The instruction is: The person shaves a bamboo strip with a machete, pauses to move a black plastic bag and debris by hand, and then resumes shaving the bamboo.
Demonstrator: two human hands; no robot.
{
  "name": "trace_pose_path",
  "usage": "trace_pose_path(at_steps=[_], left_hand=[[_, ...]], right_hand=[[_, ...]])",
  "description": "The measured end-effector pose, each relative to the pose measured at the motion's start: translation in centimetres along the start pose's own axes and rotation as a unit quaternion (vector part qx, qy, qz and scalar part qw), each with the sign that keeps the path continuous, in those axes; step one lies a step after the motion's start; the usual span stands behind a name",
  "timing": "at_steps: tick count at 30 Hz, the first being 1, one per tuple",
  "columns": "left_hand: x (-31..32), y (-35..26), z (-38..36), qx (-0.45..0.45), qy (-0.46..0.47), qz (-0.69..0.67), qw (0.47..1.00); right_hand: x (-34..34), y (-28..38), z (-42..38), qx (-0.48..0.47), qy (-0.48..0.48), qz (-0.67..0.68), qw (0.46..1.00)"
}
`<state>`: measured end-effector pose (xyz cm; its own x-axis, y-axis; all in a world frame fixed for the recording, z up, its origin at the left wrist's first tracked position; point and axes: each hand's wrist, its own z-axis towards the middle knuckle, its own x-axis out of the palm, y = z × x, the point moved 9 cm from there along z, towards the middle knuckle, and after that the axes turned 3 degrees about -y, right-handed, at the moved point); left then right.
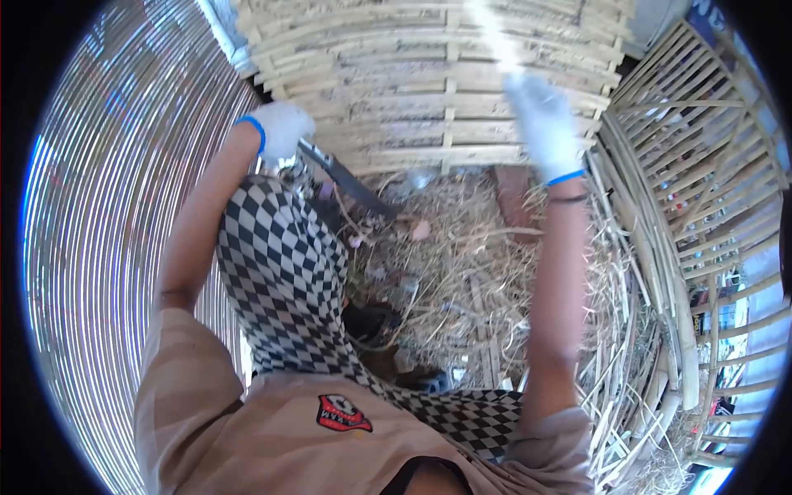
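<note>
My left hand [285, 130], in a white glove with a blue cuff, is closed around a machete [351, 183] beside my raised knee. Its dark blade slants down to the right over the littered ground. My right hand [544, 124], gloved the same way, is raised at the upper right and smeared by motion. From its closed fingers a pale bamboo strip [493, 35] runs up past the top edge of the view. Behind both hands stands a panel of woven bamboo slats [371, 91].
Bamboo shavings [470, 272] cover the ground between my legs, with a reddish-brown flat block [515, 202] among them. Long bamboo strips [652, 239] lie along the right, beside a slatted bamboo frame [709, 148]. A wall of thin upright strips [107, 247] rises close on my left.
</note>
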<state>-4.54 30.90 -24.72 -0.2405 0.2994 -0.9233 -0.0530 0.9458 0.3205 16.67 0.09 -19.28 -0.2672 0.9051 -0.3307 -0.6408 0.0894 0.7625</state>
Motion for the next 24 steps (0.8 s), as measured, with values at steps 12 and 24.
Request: trace_pose_path(at_steps=[12, 24], left_hand=[[-3.5, -6.6, 0.9, 0.113, 0.055, -0.149, 0.981], [-4.4, -11.0, 1.2, 0.120, 0.143, -0.253, 0.949]], right_hand=[[3.8, 15.0, -3.1, -0.173, -0.080, -0.076, 0.979], [6.9, 8.1, -2.1, 0.051, 0.006, 0.274, 0.960]])
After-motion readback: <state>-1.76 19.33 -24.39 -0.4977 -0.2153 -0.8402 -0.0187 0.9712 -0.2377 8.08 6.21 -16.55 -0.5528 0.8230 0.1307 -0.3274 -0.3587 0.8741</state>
